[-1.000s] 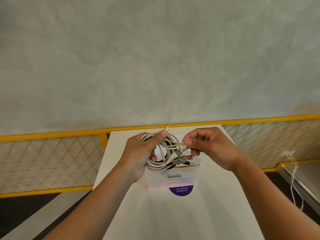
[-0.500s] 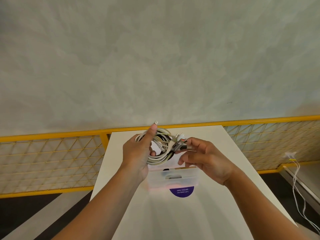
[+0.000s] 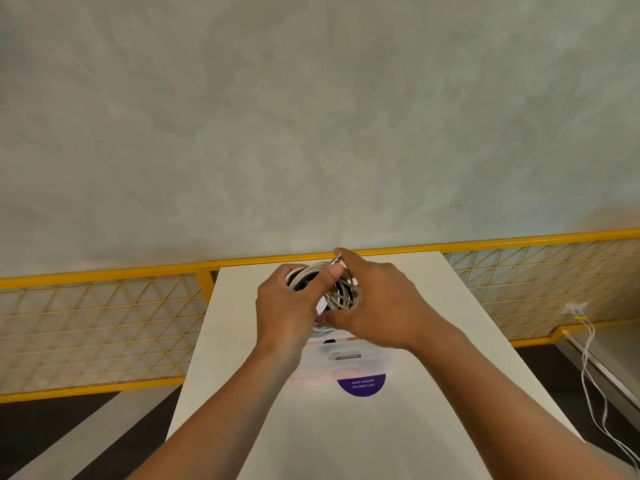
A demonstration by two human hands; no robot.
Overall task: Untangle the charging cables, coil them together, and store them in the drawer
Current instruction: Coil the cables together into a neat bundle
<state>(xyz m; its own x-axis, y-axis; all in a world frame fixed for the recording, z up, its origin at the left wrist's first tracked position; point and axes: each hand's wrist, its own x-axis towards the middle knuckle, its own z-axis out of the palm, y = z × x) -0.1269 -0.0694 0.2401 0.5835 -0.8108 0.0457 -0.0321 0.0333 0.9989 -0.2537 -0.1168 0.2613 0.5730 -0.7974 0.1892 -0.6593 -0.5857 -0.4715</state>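
Holding the coiled bundle of white and grey charging cables above the translucent plastic drawer unit on the white desk; left grip curls round the loops, thumb on top; right grip clamps the far side. Risk: silver plug tip pokes out loose, loops could spring apart when either grip eases. Since half a second ago, right grip has shifted from the connectors onto the coil.
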